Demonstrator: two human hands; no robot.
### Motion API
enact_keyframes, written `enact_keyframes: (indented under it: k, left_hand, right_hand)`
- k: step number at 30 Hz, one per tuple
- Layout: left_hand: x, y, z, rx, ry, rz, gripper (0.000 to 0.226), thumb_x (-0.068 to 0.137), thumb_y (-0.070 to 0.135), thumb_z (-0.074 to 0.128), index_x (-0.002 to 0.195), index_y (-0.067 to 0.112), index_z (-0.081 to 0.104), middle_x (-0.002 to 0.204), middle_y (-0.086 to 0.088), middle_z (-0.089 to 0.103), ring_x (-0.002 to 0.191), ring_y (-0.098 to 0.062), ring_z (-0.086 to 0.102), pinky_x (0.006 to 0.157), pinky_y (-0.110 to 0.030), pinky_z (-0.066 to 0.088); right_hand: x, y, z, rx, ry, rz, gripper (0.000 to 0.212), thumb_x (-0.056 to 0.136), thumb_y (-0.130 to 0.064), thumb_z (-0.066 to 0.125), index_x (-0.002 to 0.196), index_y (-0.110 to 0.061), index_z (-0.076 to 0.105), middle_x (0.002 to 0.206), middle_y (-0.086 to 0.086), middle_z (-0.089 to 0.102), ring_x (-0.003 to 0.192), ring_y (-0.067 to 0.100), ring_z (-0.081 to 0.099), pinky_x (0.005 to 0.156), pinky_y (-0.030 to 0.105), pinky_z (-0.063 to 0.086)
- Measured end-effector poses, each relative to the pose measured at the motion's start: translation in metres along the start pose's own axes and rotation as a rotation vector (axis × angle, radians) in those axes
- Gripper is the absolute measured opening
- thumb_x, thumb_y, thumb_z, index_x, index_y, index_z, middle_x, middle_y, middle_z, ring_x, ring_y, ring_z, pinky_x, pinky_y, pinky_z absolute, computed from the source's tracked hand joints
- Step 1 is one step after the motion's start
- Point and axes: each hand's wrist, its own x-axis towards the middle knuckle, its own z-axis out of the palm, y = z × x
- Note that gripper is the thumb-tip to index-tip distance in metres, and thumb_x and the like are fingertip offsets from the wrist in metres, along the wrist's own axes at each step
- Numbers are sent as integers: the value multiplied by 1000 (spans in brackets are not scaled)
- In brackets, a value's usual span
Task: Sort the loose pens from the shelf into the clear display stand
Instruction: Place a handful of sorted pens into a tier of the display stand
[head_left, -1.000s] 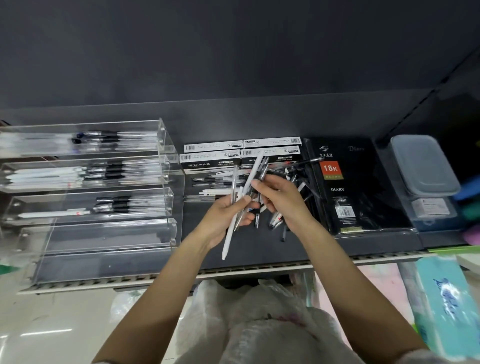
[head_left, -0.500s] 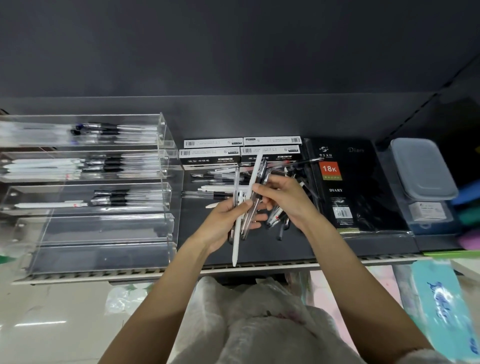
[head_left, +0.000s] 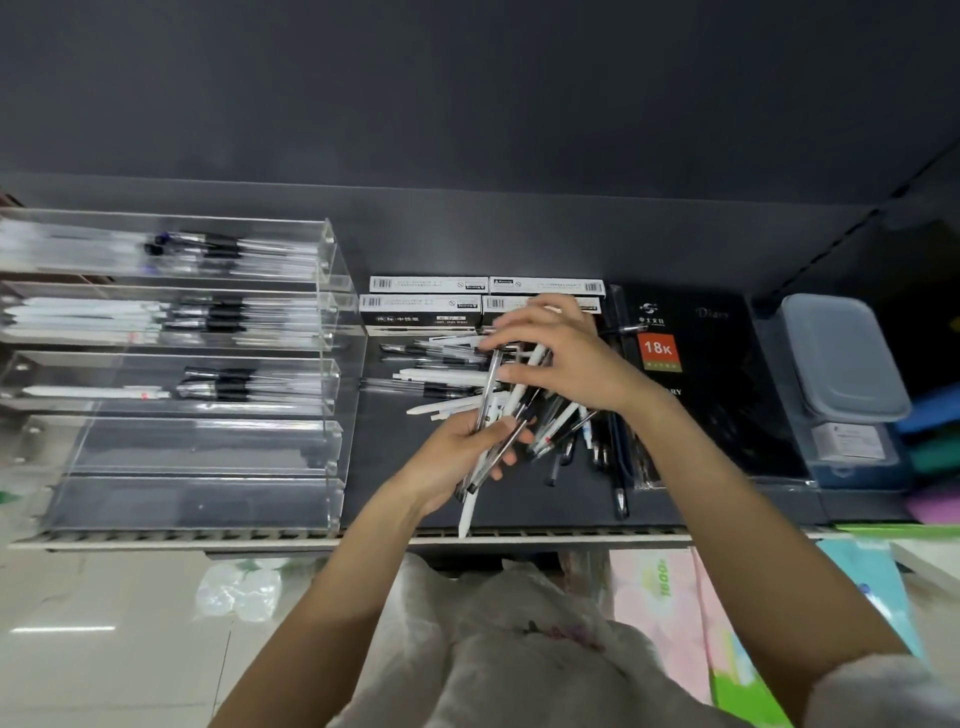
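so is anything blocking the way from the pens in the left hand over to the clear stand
Nothing visible does. The left hand grips a bundle of pens just right of the clear display stand, with only bare dark shelf between them. The stand's acrylic side wall faces the hand, so the pens would have to enter each tier from its open side.

A person's left hand (head_left: 457, 457) grips a bundle of pens (head_left: 493, 431) above a dark shelf (head_left: 400, 488), while the right hand (head_left: 566, 364) pinches the bundle's upper ends. Loose pens (head_left: 441, 374) lie behind the hands. Left of the pile stands a clear stand (head_left: 208, 364); right of it, a diary (head_left: 717, 389).
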Motion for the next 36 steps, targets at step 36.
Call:
enact_keyframes:
  k: [36]
  left_hand:
    - [29,-6,43,-830,473,94,32,100,16,43,123,-6,49,106,-12,65,92,-18,65,71,-24,57]
  right_hand:
    - [-52,-20,98,312,716,363,7,83,-11,69,88,-15,67,85,-7,68,74,4,62,69,31,53]
